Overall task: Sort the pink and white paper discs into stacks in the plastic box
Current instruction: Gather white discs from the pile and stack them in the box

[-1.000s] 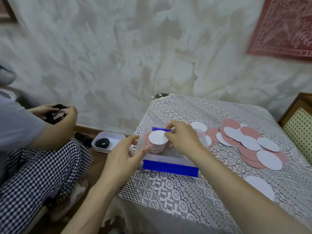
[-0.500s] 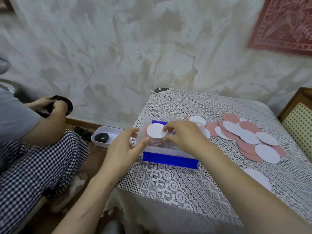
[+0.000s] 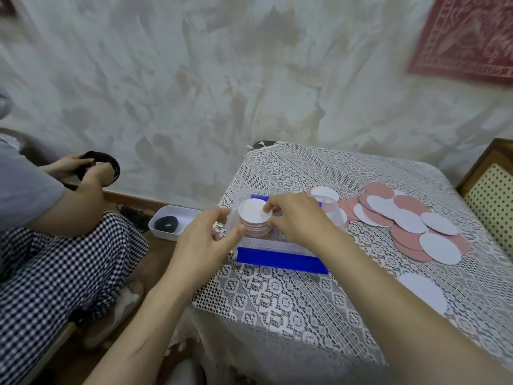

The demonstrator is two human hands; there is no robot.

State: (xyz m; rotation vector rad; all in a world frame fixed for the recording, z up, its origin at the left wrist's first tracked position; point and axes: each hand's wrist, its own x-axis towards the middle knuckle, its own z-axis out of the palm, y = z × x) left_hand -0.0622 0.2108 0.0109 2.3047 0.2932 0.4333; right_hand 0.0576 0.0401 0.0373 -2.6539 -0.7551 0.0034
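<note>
Placement is what has changed: the white disc (image 3: 254, 211), a second ago tilted in the air over the plastic box (image 3: 277, 243), now lies flat on top of the stack (image 3: 255, 229) in the box's left end, its rim roughly in line with the pink-edged discs beneath. The right hand (image 3: 294, 215) has come down with it. Its curled fingers are at the disc's right edge, pinching it lightly as far as can be told, so the release is not yet plain. The left hand (image 3: 205, 240) stays loosely open at the box's left corner with its thumb touching the wall, and it has drawn in a little closer, which reads as steadying the box. For the task this means one more disc is in, but a white one sits on a stack that shows mostly pink edges, so whether the colours are being kept apart I cannot tell. Plenty remains: the loose discs (image 3: 408, 220), pink and white overlapping, lie on the bench (image 3: 277, 301) well to the right of the box, and a lone white disc (image 3: 422, 293) lies nearer the front edge. My judgement is that the right hand lets go next and reaches back to that pile.
</note>
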